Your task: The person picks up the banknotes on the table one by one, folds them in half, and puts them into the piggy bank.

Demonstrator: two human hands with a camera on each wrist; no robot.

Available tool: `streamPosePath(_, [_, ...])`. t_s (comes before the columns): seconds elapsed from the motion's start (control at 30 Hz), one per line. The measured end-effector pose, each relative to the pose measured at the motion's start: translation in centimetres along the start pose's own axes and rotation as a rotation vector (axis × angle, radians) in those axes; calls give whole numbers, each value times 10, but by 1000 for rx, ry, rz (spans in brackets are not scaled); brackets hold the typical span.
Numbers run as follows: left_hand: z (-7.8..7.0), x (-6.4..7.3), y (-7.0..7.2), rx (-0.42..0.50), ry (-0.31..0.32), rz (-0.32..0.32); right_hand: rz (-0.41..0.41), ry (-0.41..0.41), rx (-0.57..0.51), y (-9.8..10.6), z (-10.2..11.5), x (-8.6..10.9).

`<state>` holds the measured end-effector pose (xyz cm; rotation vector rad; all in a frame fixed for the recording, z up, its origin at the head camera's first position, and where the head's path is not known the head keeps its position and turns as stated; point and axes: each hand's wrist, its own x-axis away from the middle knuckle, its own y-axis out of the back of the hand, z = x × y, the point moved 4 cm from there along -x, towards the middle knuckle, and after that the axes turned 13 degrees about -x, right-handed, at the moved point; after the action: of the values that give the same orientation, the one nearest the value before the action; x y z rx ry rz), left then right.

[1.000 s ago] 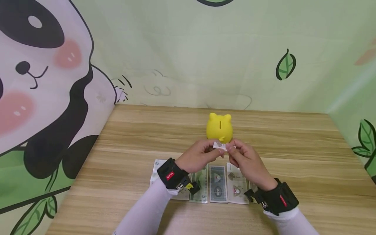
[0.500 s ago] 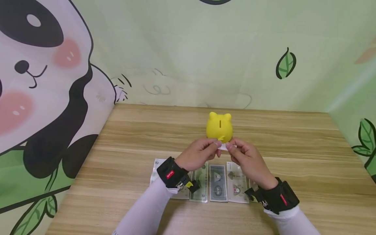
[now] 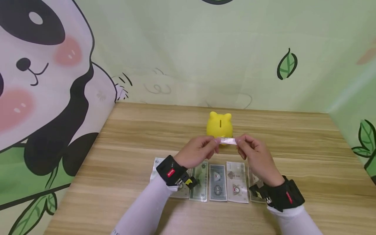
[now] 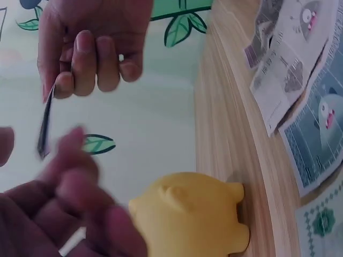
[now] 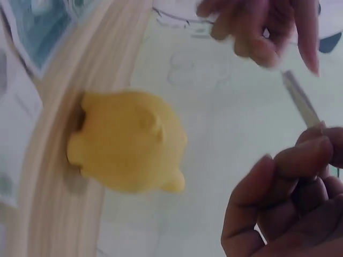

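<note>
A narrow, folded play banknote [image 3: 228, 141] stretches between both hands, just in front of a yellow piggy bank [image 3: 218, 128]. My right hand [image 3: 258, 158] pinches its right end between thumb and fingertips. My left hand [image 3: 195, 151] is at the other end. In the right wrist view, the left thumb and fingers [image 5: 263, 53] stand parted around the tip of the folded note [image 5: 301, 99], apparently not touching it. The left wrist view shows my left hand [image 4: 80, 198] blurred. The piggy bank's slot faces up.
Several play banknotes lie side by side in a row under the wrists, among them a green note [image 3: 199, 184], a blue note [image 3: 218, 182] and a white note [image 3: 237, 182]. A printed cloth wall [image 3: 188, 65] rises behind the wooden table [image 3: 152, 125].
My right hand has moved a little to the right and the gap between the hands has widened. More of the folded note shows. The piggy bank stays in place.
</note>
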<state>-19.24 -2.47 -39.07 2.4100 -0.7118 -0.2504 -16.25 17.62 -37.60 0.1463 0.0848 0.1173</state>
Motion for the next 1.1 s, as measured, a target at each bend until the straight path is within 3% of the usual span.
streamPosePath(0.33, [-6,-6,-9,-332,28,-50,-182,87,-85,32,14,0])
streamPosePath(0.47, [-9,-14,-14,-496,86,-70,-197,97,-116,36,16,0])
streamPosePath(0.67, [-8,-34,-27,-722,167,-31,-164,109,-137,35,15,-1])
streamPosePath(0.8, [-2,-38,-35,-786,197,-46,-125,85,-109,32,13,-1])
streamPosePath(1.1, [4,-37,-37,-837,178,-91,-122,33,31,30,8,1])
